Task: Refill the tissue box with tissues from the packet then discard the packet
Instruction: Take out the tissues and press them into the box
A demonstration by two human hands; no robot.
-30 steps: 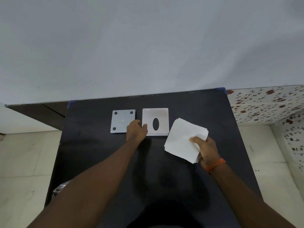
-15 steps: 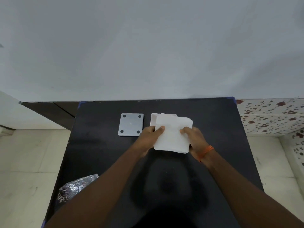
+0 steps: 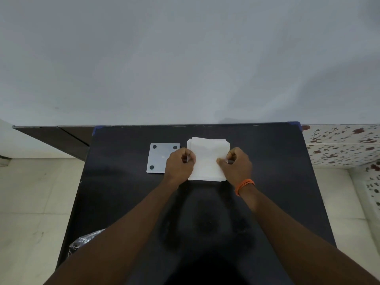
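Black matte tabletop [image 3: 123, 202] filling the lower view, with two bare forearms reaching forward from the near edge. At near left, partly hidden behind the left forearm, a crumpled silvery plastic packet [image 3: 86, 239] lying at the table's edge; print on it too small to read. Farther in, left hand [image 3: 178, 164] curled, thumb and fingers pinching the left edge of a square stack of white paper tissues [image 3: 207, 159]. Right hand [image 3: 236, 166] mirrored on the stack's right edge, thumb pressed on top, fingers bent under; thin orange thread band [image 3: 244, 186] around that wrist. Both hands closed on the stack, knuckles raised, wrists angled inward. Stack squared and lying flat over the spot where the white tissue box with its oval slot showed a second ago; box now covered, at most a thin white edge showing at the far left corner, hard to tell apart from the tissues. Half a second ago, stack tilted and held nearer; now moved forward and set level. Just left of the left hand, touching nothing, flat grey square lid [image 3: 162, 158] with dark round pads at its corners, unmoved. Beyond the table, plain pale grey wall [image 3: 185, 58]; at far right, speckled red-and-white tiles [image 3: 341, 145].
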